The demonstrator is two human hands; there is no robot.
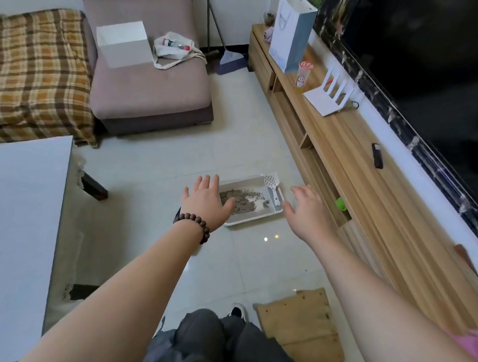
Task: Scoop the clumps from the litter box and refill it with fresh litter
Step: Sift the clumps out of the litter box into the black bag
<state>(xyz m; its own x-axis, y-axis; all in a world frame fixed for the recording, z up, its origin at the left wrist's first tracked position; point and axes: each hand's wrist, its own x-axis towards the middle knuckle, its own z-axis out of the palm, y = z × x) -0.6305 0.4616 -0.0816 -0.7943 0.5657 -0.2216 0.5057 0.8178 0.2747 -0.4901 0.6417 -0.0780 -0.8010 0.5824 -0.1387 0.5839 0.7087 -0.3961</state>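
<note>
Pale glossy floor tiles (157,161) ran between the furniture of a living room. At the far left a plaid blanket (38,73) covered a seat, with a white tabletop (22,227) nearer the camera below it. Beside the blanket stood a mauve sofa seat (151,96) carrying a white box (124,44) and a cloth bag (177,50).

The left hand (206,200), a dark bead bracelet (197,225) on its wrist, was stretched forward palm down, its fingers spread wide and holding nothing; it overlapped the left end of the litter box (254,218) in the view. The box, a shallow white tray, sat on the floor close to the wooden cabinet, with grey litter (244,201) thinly covering the middle of its bottom. A white slotted scoop (273,187) lay at the tray's right end, head toward the far corner.

The right hand (306,207) reached out just right of the tray, fingers loosely extended and empty, thumb near the tray's right corner. Whether either hand touched the tray could not be told.

Further right, the long wooden cabinet (349,163) bore a blue-grey paper bag (290,36), a clear cup (304,73), a white stand (328,98) and a small black remote (377,156).
</note>
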